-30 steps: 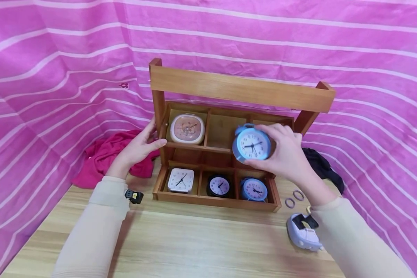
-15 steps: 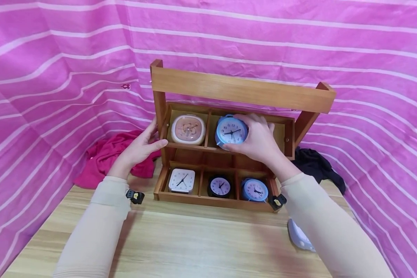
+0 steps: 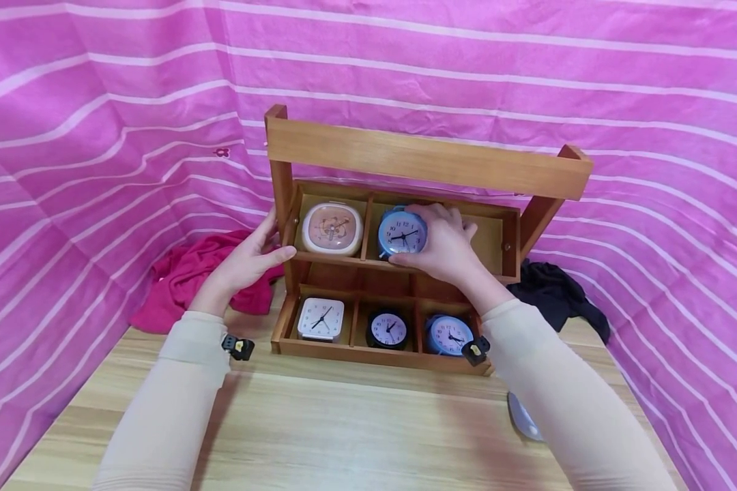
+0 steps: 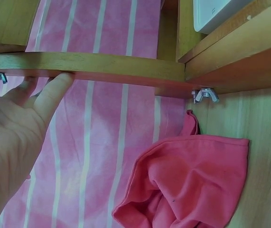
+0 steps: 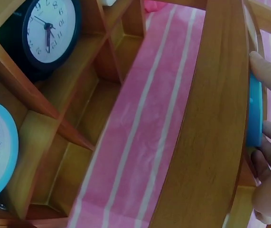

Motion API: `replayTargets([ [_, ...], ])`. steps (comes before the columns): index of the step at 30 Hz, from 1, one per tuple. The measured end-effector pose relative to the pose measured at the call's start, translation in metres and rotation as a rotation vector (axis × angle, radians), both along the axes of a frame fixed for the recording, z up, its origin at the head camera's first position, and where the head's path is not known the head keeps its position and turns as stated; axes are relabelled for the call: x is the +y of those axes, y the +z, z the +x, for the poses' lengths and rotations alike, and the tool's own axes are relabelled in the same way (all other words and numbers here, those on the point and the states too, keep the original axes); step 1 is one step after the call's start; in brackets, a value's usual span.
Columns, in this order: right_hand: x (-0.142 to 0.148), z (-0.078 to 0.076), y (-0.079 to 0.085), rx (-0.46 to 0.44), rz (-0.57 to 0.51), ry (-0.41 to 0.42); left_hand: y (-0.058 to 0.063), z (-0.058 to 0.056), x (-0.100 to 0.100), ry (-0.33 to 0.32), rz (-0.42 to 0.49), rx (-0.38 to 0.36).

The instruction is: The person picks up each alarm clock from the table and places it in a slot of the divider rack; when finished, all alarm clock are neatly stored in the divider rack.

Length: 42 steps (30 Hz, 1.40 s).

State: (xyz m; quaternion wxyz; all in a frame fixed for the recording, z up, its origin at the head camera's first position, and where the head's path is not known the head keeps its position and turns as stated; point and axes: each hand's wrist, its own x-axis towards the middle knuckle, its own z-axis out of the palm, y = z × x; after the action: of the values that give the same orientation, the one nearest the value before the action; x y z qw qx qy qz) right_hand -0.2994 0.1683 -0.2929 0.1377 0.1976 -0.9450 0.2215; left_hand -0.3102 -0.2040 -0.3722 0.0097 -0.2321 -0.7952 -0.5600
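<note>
A light-blue round alarm clock sits in the upper middle compartment of a two-tier wooden rack. My right hand grips this clock by its right side, thumb low in front and fingers over the top. Only its blue edge shows past the wood in the right wrist view. At the rack's left side, my left hand rests against the upright, its fingers extended. Left of the gripped clock is a cream clock with a pinkish face. Below stand a white square clock, a black round clock and another blue clock.
Crumpled red cloth lies left of the rack, black cloth to its right. A lavender object is partly hidden by my right sleeve on the wooden table. A pink striped sheet hangs all around behind.
My right hand has carried the blue clock leftward, from in front of the right side of the upper tier into its middle compartment. My left hand has stayed at the rack's left side.
</note>
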Motion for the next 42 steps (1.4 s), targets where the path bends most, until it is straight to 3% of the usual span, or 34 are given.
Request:
replayTargets([
  [10,-0.003,0.005,-0.001,-0.034,0.080,0.002,0.001,0.002,0.000,0.018,-0.016,0.006],
  [29,-0.009,0.010,-0.002,-0.106,0.044,-0.015,-0.001,0.003,0.001,-0.003,0.019,0.000],
  [35,0.001,0.016,-0.002,-0.033,0.006,0.001,-0.002,0.002,0.001,-0.013,0.027,0.009],
  [42,0.029,0.042,-0.003,0.076,-0.047,-0.015,-0.001,0.003,0.000,-0.009,0.010,0.013],
])
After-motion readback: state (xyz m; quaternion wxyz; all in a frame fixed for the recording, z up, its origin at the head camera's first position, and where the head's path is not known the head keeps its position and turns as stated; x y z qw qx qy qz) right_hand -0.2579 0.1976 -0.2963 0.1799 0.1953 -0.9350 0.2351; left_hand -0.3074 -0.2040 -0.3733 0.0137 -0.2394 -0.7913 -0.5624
